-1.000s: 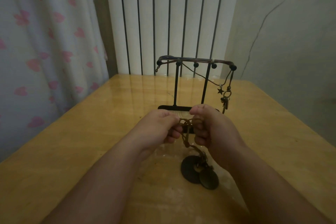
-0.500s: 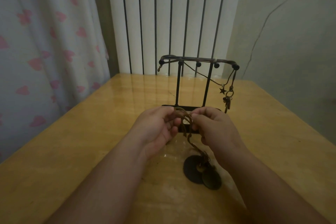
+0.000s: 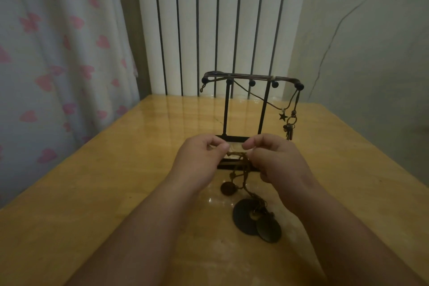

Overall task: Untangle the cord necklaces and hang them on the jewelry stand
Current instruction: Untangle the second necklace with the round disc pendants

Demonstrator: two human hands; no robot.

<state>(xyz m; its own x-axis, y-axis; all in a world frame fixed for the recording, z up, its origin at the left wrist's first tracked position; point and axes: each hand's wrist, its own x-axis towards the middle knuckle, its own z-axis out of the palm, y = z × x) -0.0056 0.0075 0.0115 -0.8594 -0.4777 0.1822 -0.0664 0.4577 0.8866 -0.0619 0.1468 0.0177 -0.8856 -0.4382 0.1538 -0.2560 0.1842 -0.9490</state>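
Jewelry stand (image 3: pixel 243 109) on table (image 3: pixel 92 193), behind pendants (image 3: pixel 256 219).

Two hands (image 3: pixel 200 160) (image 3: pixel 278 162), one jewelry stand (image 3: pixel 225 109) with five knobs (image 3: pixel 251 82), two disc pendants (image 3: pixel 243 218) (image 3: pixel 269 231), one star charm (image 3: pixel 283 116).

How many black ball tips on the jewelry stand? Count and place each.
5 ball tips along the top bar: far left, left-centre, middle, right-centre, far right. Others may be hidden.
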